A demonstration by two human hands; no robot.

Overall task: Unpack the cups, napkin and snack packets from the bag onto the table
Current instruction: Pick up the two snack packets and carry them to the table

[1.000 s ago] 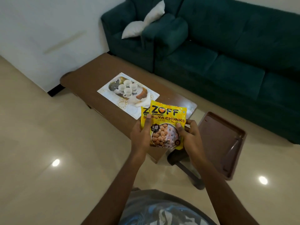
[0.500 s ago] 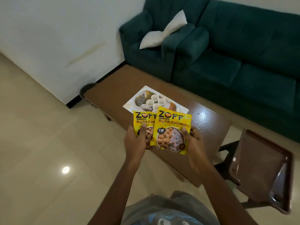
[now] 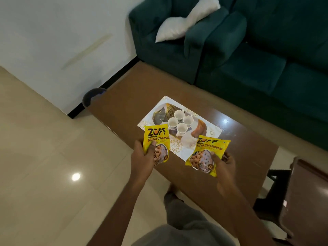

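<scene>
— Why did you hold one yellow snack packet in each hand over the table [image 3: 124,96]?

— Your left hand [image 3: 144,158] gripped the left packet [image 3: 157,139], your right hand [image 3: 224,163] the right packet [image 3: 206,153], flanking the cups [image 3: 180,121], probably to land either side.

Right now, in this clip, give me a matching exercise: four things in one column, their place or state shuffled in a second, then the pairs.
Things
1. left snack packet
2. right snack packet
3. four white cups
4. white cushion

Places or states
A. lying on the green armchair
B. standing together on the patterned mat on the table
C. held in the left hand, upright
D. held in the right hand, tilted

Pairs: 1-C, 2-D, 3-B, 4-A
</scene>
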